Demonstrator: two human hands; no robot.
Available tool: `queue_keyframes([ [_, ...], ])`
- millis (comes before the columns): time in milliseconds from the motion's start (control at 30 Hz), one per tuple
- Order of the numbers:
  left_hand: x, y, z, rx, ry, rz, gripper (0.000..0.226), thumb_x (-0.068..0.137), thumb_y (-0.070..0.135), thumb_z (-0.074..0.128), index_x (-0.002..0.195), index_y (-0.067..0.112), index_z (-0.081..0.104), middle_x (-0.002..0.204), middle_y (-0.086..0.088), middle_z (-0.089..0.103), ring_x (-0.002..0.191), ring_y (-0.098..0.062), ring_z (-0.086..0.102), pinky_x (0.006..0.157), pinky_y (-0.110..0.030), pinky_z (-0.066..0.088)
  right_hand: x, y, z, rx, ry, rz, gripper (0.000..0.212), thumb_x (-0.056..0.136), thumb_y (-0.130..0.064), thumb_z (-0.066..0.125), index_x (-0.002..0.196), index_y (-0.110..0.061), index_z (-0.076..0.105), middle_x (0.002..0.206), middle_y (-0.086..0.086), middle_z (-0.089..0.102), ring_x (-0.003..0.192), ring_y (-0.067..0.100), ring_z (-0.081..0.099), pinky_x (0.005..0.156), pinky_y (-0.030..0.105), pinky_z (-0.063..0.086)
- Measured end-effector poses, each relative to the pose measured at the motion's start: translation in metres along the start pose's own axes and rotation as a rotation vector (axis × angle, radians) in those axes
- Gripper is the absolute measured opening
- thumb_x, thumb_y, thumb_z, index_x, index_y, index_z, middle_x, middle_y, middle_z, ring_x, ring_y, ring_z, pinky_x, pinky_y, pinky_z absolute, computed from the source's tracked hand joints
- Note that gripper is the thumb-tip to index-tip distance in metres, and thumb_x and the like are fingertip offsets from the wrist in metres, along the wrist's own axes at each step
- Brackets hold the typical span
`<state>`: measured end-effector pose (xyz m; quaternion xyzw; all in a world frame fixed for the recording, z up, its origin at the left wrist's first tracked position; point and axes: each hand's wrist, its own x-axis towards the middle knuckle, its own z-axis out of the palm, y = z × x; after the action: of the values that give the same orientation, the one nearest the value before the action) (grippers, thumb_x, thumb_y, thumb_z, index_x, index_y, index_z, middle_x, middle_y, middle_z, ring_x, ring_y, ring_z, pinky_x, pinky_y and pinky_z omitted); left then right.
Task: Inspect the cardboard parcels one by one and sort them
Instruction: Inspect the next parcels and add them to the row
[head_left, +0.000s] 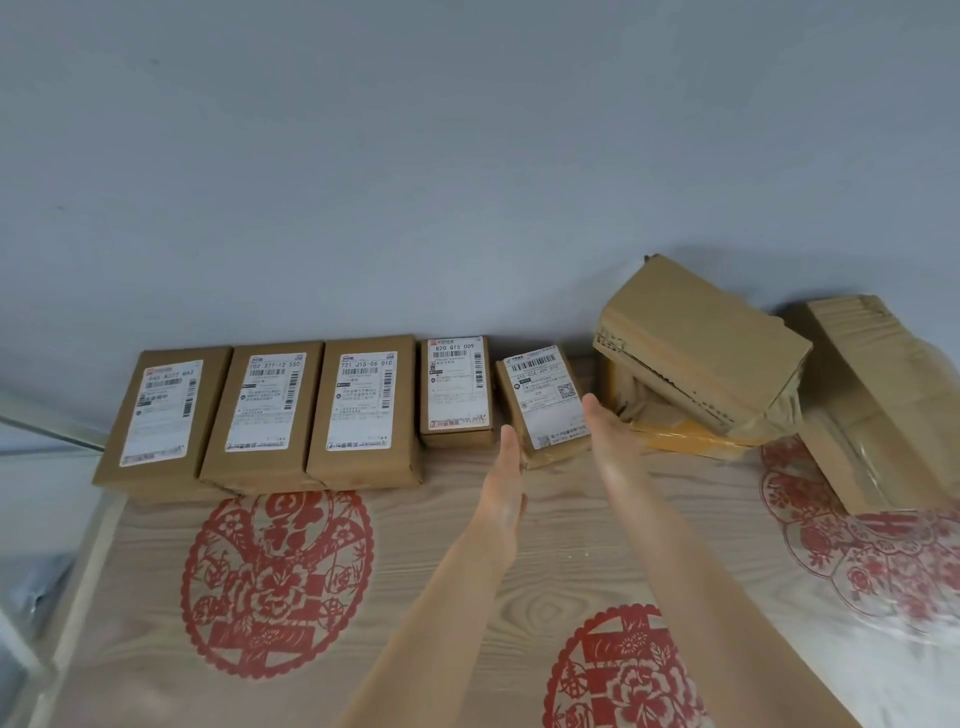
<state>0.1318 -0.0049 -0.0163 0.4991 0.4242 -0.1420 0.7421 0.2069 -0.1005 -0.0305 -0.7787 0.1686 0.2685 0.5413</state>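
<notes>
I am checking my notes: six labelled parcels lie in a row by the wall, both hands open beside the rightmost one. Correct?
Not six: the head view shows five labelled parcels in the row. The left hand and right hand are open beside the rightmost parcel.

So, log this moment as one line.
left hand: open | right hand: open | both flank small parcel | labelled row left | box pile right

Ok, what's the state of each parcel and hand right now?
First parcel: flat, label up.
Second parcel: flat, label up.
Third parcel: flat, label up.
Fourth parcel: flat, label up.
Fifth parcel: label up, slightly askew, between the hands.
Top box: tilted, no label showing.
Right box: tilted, no label showing.
Left hand: open, fingers straight, left of fifth parcel.
Right hand: open, right of it.
</notes>
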Motion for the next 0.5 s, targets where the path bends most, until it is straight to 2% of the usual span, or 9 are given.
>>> queue_keyframes([
  [167,0.016,-0.001,0.01,0.019,0.03,-0.053,0.073,0.1,0.067,0.03,0.158,0.024,0.029,0.164,0.003,0.029,0.152,-0.016,0.024,0.126,-0.039,0.015,0.012,0.008,-0.001,0.002,-0.016,0.008,0.056,0.105,-0.048,0.036,0.142,-0.009,0.051,0.147,0.009,0.051,0.136,0.027,0.045,0.11,0.036,0.032],
  [267,0.011,-0.001,0.016,0.026,0.08,-0.021,0.067,0.102,0.063,0.032,0.158,0.026,0.029,0.163,0.006,0.031,0.15,-0.016,0.027,0.122,-0.038,0.019,0.01,0.016,-0.004,0.023,-0.021,-0.045,0.05,0.104,-0.046,0.038,0.132,-0.009,0.059,0.136,0.001,0.058,0.127,0.02,0.051,0.106,0.032,0.036],
  [333,0.001,-0.001,0.019,0.061,0.09,0.014,0.06,0.104,0.058,0.03,0.156,0.028,0.029,0.151,0.01,0.038,0.144,-0.015,0.033,0.116,-0.035,0.024,0.003,0.02,-0.009,0.056,0.016,-0.074,0.034,0.104,-0.039,0.044,0.119,-0.014,0.06,0.124,-0.003,0.059,0.118,0.017,0.053,0.101,0.03,0.038],
  [433,-0.02,-0.002,0.024,0.109,0.126,0.099,0.046,0.106,0.051,0.031,0.144,0.025,0.035,0.126,0.012,0.043,0.123,-0.012,0.04,0.101,-0.03,0.027,-0.014,0.023,-0.017,0.096,0.078,-0.109,0.037,0.1,-0.037,0.054,0.127,-0.012,0.058,0.126,0.001,0.061,0.118,0.02,0.055,0.098,0.031,0.04],
  [500,-0.035,-0.008,0.026,0.106,0.14,0.15,0.038,0.106,0.049,0.035,0.134,0.023,0.039,0.12,0.011,0.046,0.122,-0.013,0.043,0.103,-0.031,0.03,-0.033,0.024,-0.024,0.16,0.085,-0.14,0.035,0.099,-0.035,0.058,0.126,-0.014,0.057,0.12,-0.002,0.061,0.114,0.017,0.055,0.094,0.029,0.039],
])
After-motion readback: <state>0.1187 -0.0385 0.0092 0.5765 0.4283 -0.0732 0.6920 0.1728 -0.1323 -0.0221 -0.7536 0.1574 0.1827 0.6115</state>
